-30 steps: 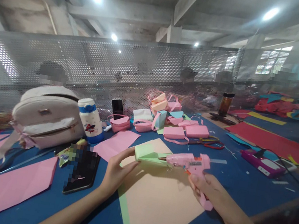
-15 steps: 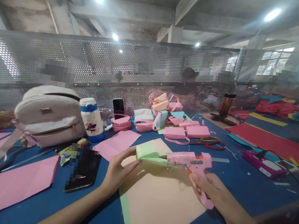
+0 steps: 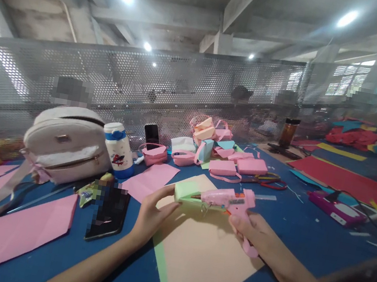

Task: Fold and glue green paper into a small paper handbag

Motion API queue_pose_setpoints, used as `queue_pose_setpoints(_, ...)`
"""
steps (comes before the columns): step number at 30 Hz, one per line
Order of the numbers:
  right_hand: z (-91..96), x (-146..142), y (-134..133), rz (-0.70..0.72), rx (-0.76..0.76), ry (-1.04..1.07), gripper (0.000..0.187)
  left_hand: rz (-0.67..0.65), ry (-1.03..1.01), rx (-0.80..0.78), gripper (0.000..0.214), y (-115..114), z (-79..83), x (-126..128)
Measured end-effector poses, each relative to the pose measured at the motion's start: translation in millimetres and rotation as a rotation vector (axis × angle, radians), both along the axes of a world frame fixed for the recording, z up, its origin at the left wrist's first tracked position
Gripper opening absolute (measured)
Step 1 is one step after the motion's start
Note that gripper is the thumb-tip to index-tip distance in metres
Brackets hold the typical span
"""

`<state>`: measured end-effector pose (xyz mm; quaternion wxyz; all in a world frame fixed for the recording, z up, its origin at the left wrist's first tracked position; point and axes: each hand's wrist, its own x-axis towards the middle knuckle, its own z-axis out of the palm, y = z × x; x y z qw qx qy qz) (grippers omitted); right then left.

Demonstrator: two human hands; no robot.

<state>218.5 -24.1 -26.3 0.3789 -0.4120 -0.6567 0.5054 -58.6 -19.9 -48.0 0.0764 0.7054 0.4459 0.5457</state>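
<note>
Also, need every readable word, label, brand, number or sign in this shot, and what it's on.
None can be read.
Pink glue gun: small label on its body, too blurred to read.
Backpack: small plate on the front, any lettering too small to read.
White-and-blue bottle: a printed picture, no legible words.
Purple device: pale marks on its side, can't tell if text.

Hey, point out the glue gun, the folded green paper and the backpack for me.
Glue gun (image 3: 219,197), head view: on its pink barrel.
Folded green paper (image 3: 187,190), head view: on its upper face.
Backpack (image 3: 70,145), head view: on its front.
</note>
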Motion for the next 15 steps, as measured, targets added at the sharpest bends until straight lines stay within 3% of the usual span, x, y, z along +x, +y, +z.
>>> queue_pose_setpoints(7, 17.4, -12.1, -3.2, 0.019, 0.039, -0.023, 0.066, -0.014, 0.006, -0.009, 0.03, 0.4, -0.4, -0.9)
queue_pose_setpoints(15, 18.9, -17.1, -5.0, 0.004, 0.067, -0.052, 0.065, -0.019, 0.002, -0.005, 0.03, 0.5, -1.4, -1.5)
